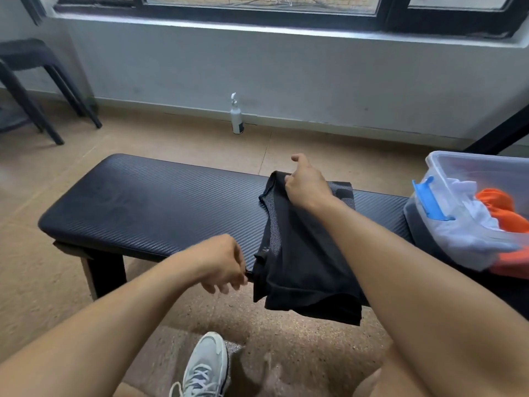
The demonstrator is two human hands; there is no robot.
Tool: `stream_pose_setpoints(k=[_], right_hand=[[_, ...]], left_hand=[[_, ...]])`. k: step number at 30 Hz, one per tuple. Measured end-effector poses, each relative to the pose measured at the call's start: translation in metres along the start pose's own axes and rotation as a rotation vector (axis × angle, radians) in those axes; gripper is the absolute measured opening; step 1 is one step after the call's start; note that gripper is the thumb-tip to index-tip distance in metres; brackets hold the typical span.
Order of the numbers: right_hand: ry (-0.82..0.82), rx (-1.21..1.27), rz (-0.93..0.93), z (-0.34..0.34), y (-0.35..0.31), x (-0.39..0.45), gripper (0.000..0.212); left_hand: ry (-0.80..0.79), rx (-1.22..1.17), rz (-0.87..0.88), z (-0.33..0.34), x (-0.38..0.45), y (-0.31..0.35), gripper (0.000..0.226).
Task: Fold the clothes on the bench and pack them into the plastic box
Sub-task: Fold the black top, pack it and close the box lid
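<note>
A black garment [297, 253] lies partly folded across the padded black bench [148, 207], its near end hanging over the front edge. My right hand [306, 184] grips the garment's far edge near the collar. My left hand [223, 265] pinches the garment's near left edge at the bench's front. A clear plastic box [458, 179] with a blue latch stands on the bench's right end, holding white and orange clothes [483, 213].
A white spray bottle [237, 116] stands on the floor by the wall behind the bench. A black stool [31, 81] is at the far left. My shoe [206, 365] is on the floor below the bench.
</note>
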State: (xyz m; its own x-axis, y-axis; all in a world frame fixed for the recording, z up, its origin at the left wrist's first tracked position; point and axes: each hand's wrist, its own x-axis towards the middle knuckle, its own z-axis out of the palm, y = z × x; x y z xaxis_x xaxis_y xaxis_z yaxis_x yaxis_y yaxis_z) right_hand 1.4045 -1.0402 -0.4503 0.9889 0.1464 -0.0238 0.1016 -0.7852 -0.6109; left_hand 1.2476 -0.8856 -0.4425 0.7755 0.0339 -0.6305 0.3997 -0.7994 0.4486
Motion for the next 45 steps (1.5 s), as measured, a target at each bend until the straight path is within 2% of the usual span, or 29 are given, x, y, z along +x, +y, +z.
stream_pose_setpoints(k=[3, 5, 7, 11, 13, 14, 18, 21, 23, 25, 28, 32, 37, 41, 42, 43, 45], right_hand=[[0.004, -0.082, -0.022, -0.008, 0.013, -0.004, 0.048], [-0.026, -0.136, -0.052, -0.010, 0.024, -0.008, 0.042], [-0.060, -0.174, -0.072, -0.011, 0.035, -0.013, 0.040], [-0.054, -0.210, -0.064, -0.023, 0.056, -0.022, 0.037], [-0.098, -0.226, -0.070, -0.034, 0.062, -0.029, 0.020], [-0.169, -0.235, -0.076, -0.042, 0.062, -0.035, 0.012], [-0.543, -0.365, -0.192, -0.068, 0.045, -0.076, 0.021], [-0.697, -0.470, -0.212, -0.074, 0.035, -0.111, 0.032], [-0.740, -0.668, -0.229, -0.071, 0.034, -0.129, 0.041], [-0.714, -0.874, -0.264, -0.067, 0.035, -0.144, 0.044], [-0.637, -0.961, -0.235, -0.059, 0.041, -0.159, 0.041], [-0.478, -0.921, -0.263, -0.063, 0.051, -0.176, 0.020], [-0.206, -0.674, -0.275, -0.069, 0.060, -0.190, 0.020], [0.037, -0.790, -0.298, -0.075, 0.057, -0.196, 0.024], [0.022, -0.825, -0.299, -0.076, 0.056, -0.198, 0.023], [-0.076, -0.820, -0.295, -0.078, 0.054, -0.201, 0.021], [-0.450, -0.767, -0.236, -0.078, 0.052, -0.210, 0.042]], left_hand=[[0.313, 0.008, 0.101, -0.006, 0.006, 0.008, 0.016], [0.425, -0.005, 0.182, -0.001, 0.007, 0.019, 0.025], [0.406, 0.039, 0.191, 0.009, 0.008, 0.028, 0.035], [0.310, 0.306, 0.093, 0.024, 0.016, 0.034, 0.048], [0.269, 0.296, 0.097, 0.026, 0.017, 0.036, 0.041], [0.265, 0.271, 0.111, 0.027, 0.019, 0.036, 0.036], [0.271, 0.137, 0.137, 0.021, 0.023, 0.033, 0.027], [0.253, 0.130, 0.131, 0.021, 0.025, 0.030, 0.024], [0.251, 0.147, 0.132, 0.022, 0.028, 0.029, 0.022], [0.262, 0.171, 0.129, 0.023, 0.030, 0.031, 0.022], [0.307, 0.242, 0.107, 0.024, 0.031, 0.033, 0.019], [0.361, 0.321, 0.091, 0.027, 0.032, 0.032, 0.018], [0.332, 0.283, 0.082, 0.023, 0.033, 0.030, 0.019], [0.302, 0.233, 0.071, 0.020, 0.034, 0.028, 0.021], [0.296, 0.228, 0.071, 0.020, 0.034, 0.028, 0.021], [0.294, 0.228, 0.073, 0.021, 0.034, 0.029, 0.020], [0.307, 0.245, 0.071, 0.022, 0.032, 0.030, 0.020]])
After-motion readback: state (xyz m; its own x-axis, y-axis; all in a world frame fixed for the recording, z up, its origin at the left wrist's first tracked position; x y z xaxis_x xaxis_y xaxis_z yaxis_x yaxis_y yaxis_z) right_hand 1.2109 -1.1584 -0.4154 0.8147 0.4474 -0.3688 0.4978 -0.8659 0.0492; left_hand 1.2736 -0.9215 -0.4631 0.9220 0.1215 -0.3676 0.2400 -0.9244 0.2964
